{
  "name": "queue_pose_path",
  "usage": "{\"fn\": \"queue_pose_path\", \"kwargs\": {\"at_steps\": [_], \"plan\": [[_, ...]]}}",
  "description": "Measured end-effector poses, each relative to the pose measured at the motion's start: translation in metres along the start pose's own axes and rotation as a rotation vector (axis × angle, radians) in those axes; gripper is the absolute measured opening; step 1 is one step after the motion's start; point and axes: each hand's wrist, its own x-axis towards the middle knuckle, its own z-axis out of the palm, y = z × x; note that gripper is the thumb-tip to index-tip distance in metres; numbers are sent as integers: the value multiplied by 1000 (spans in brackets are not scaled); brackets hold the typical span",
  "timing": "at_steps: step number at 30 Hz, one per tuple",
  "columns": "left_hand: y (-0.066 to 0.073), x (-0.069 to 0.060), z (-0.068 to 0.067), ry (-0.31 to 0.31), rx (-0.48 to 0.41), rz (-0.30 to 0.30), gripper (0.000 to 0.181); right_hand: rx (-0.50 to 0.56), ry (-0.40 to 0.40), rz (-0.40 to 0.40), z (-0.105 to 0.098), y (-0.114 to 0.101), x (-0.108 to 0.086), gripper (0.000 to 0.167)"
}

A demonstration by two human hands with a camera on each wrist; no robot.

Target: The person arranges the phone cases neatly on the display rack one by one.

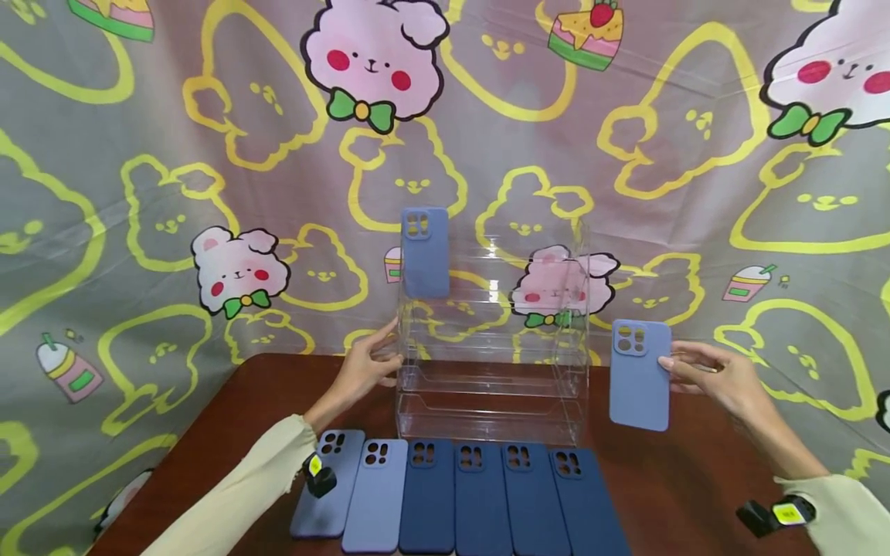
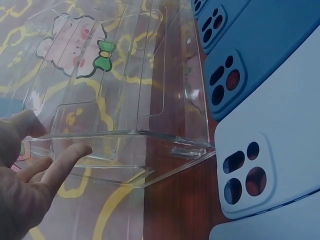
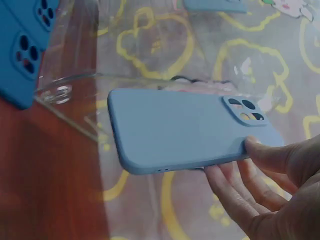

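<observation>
My right hand (image 1: pixel 719 378) pinches a light blue phone case (image 1: pixel 640 374) by its side edge, thumb on the back and fingers behind. The case is upright, camera cutouts at the top, to the right of a clear stepped display rack (image 1: pixel 490 428). Another light blue case (image 1: pixel 426 259) stands at the upper left of the rack. My left hand (image 1: pixel 365 363) is at the rack's left side; in the left wrist view its fingers (image 2: pixel 65 165) stretch along the clear side wall. Whether it presses on the wall is hard to tell.
Before the rack lies a row of cases: a light blue case (image 1: pixel 375 494) and a greyish-blue case (image 1: pixel 328 486) at left, several dark blue cases (image 1: pixel 481 502) to their right. The brown table (image 1: pixel 667 494) meets a patterned cloth (image 1: pixel 278 193) behind.
</observation>
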Motion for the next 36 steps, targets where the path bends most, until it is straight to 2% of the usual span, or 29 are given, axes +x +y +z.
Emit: {"fn": "queue_pose_path", "kwargs": {"at_steps": [13,16,22,25,28,31,36], "plan": [[-3,2,2,-8,-13,3,76,142,21,-126,1,-55,24,33],[-2,2,0,-11,-25,1,75,163,32,-149,2,-65,30,35],[-2,2,1,-10,-32,4,74,135,70,-173,9,-80,43,43],[0,1,2,-3,-18,11,75,257,64,-196,10,-86,50,37],[0,1,4,17,17,25,74,360,63,-220,12,-93,58,39],[0,0,4,34,32,24,74,338,93,-243,14,-102,66,41],[-1,-2,5,35,10,25,75,409,113,-293,18,-117,81,37]]}}
